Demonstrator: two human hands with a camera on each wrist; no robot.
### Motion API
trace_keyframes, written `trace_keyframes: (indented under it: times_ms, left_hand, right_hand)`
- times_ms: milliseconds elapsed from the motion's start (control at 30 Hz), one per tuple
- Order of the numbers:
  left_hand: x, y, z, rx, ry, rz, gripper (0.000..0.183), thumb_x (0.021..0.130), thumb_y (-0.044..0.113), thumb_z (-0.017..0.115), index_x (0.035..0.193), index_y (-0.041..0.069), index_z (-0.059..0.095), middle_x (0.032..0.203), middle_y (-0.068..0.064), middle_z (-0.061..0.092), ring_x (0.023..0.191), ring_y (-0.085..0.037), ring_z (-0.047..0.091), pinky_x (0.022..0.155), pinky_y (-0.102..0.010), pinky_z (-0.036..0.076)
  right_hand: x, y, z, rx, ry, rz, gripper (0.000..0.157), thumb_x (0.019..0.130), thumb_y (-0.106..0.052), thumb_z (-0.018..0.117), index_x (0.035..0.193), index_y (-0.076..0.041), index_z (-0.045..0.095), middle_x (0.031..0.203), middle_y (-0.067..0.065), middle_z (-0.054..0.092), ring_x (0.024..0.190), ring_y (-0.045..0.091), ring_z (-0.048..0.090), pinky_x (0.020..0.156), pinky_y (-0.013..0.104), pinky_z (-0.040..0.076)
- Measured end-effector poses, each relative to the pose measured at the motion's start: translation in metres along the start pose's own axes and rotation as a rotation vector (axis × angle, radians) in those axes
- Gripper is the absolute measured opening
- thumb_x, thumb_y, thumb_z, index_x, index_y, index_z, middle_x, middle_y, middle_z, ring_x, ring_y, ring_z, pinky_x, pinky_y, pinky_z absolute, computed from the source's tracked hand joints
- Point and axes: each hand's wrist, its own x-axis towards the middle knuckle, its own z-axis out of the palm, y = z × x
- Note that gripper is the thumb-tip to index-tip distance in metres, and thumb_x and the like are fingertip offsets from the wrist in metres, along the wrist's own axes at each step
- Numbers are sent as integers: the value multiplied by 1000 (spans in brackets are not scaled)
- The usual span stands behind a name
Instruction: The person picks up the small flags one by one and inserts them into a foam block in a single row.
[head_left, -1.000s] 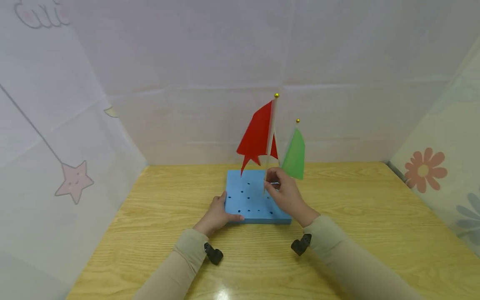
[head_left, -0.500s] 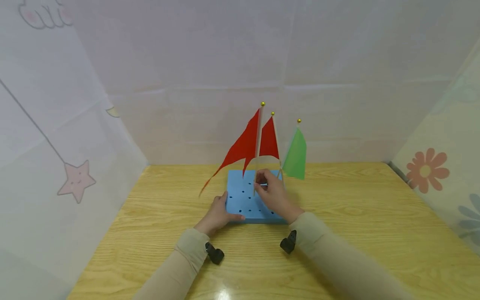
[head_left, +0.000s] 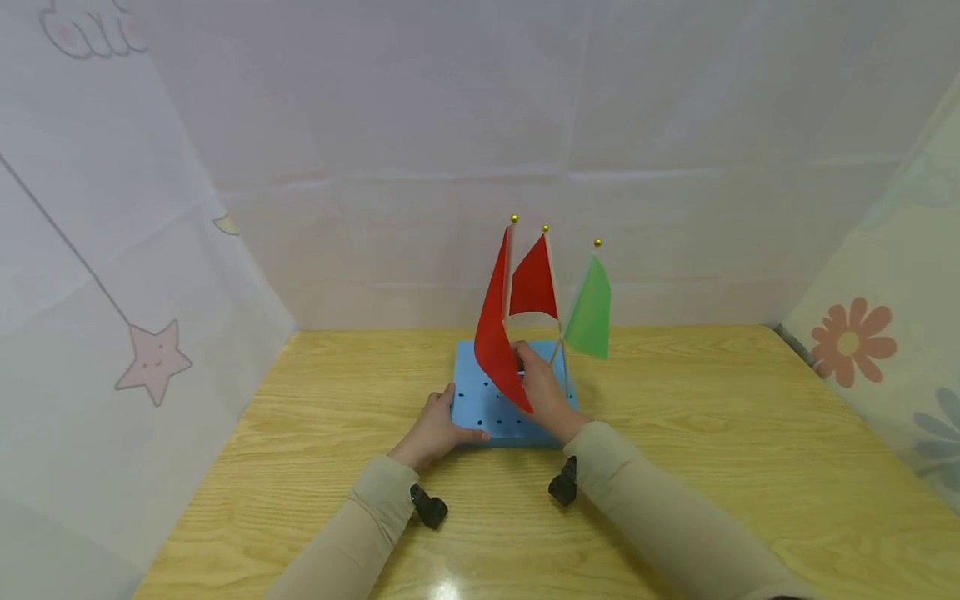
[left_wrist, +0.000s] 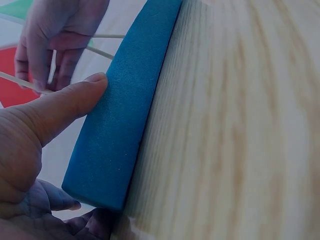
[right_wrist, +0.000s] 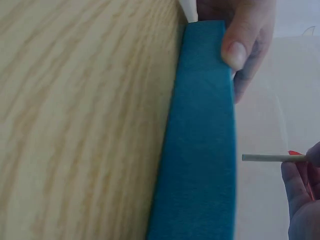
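In the head view a blue board with small holes lies on the table. My left hand grips its near left corner, thumb on the front side and fingers along the left side. Above the board my right hand pinches the stick of a red flag, whose cloth hangs down in front of the fingers. In the right wrist view the bare lower end of the stick points at the board's top. Behind stand a second red flag and a green flag on sticks with gold balls.
The wood-grain table spreads around the board. Pale cloth walls with printed shapes close off the back and both sides. A small black camera sits at each wrist.
My right hand has moved left and lower with the red flag, uncovering the second red flag. Its cloth swung out left, then dropped back over the hand. The left hand stays in place.
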Motion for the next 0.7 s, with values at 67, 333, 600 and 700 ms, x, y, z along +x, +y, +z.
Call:
trace_keyframes:
  times_ms: [67,333,600,700]
  left_hand:
    - [0,-1,1,-1,0,-5,118,80,25,92,162,-6,14,149,-29,33,129,-38,45,110,-51,38]
    - [2,-2,-2,6,15,-1,117,80,25,92,163,-5,14,148,-30,35,129,-41,44,111,-52,37]
    - [-2,-1,-5,15,24,-12,118,79,26,92,163,-5,16,148,-29,35,130,-40,44,113,-52,36]
    - [-1,1,-8,21,26,-6,117,80,27,92,163,-5,16,148,-29,36,129,-39,44,113,-51,36]
  right_hand:
    - [-2,3,2,-17,14,-26,22,94,-2,59,116,4,56,99,15,65,89,30,62,77,43,55]
    - [1,1,8,-14,-40,335,12,102,-10,61,110,-2,60,96,11,62,85,27,56,75,40,49]
    - [4,2,15,-41,-14,171,12,96,8,64,101,0,56,95,16,62,97,34,65,91,51,54]
    - [6,2,15,-65,-10,159,11,96,6,64,100,-1,57,94,13,61,97,34,65,91,51,53]
